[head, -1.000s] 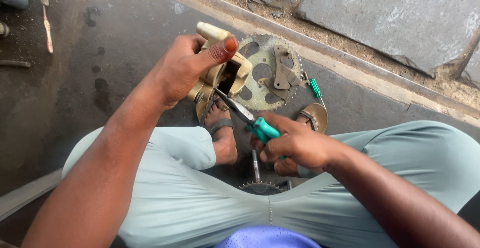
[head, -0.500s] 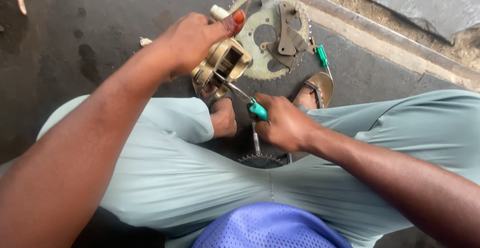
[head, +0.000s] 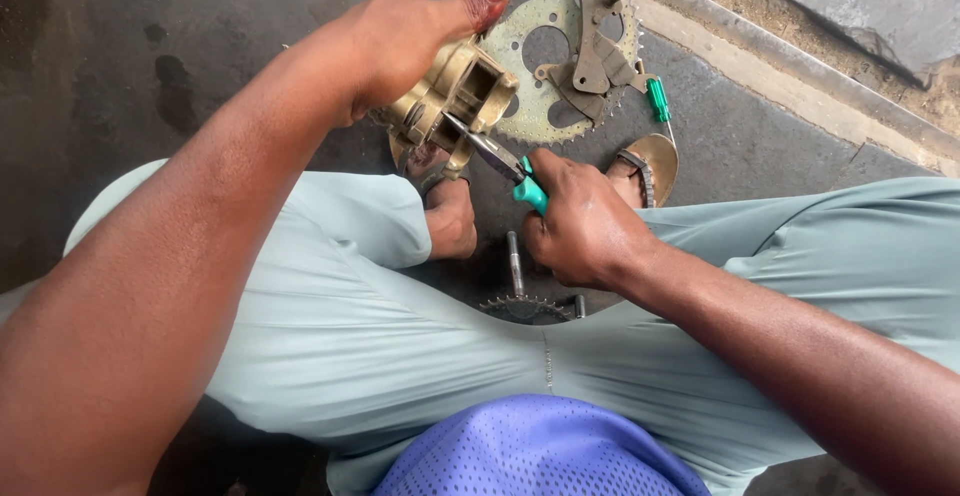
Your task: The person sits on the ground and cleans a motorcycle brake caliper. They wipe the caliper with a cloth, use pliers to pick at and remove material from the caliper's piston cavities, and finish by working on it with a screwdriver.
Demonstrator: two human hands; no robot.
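Observation:
My left hand (head: 400, 41) grips a gold-coloured metal brake caliper (head: 455, 101) and holds it above the dark floor between my knees. My right hand (head: 585, 226) is closed around the teal handles of a pair of pliers (head: 505, 166). The pliers' jaws reach into the caliper's opening. Behind the caliper lies a large toothed sprocket (head: 530, 121) flat on the floor, with a grey metal bracket (head: 595, 56) resting on it.
A green-handled screwdriver (head: 658, 101) lies beside the sprocket. A small gear with a shaft (head: 518, 291) sits on the floor between my legs. My sandalled feet (head: 640, 171) flank the work. A concrete kerb (head: 800, 66) runs along the upper right.
The view has shifted so the parts sit higher in frame. Both hands keep their grips; the pliers' tips have stayed at the caliper's opening.

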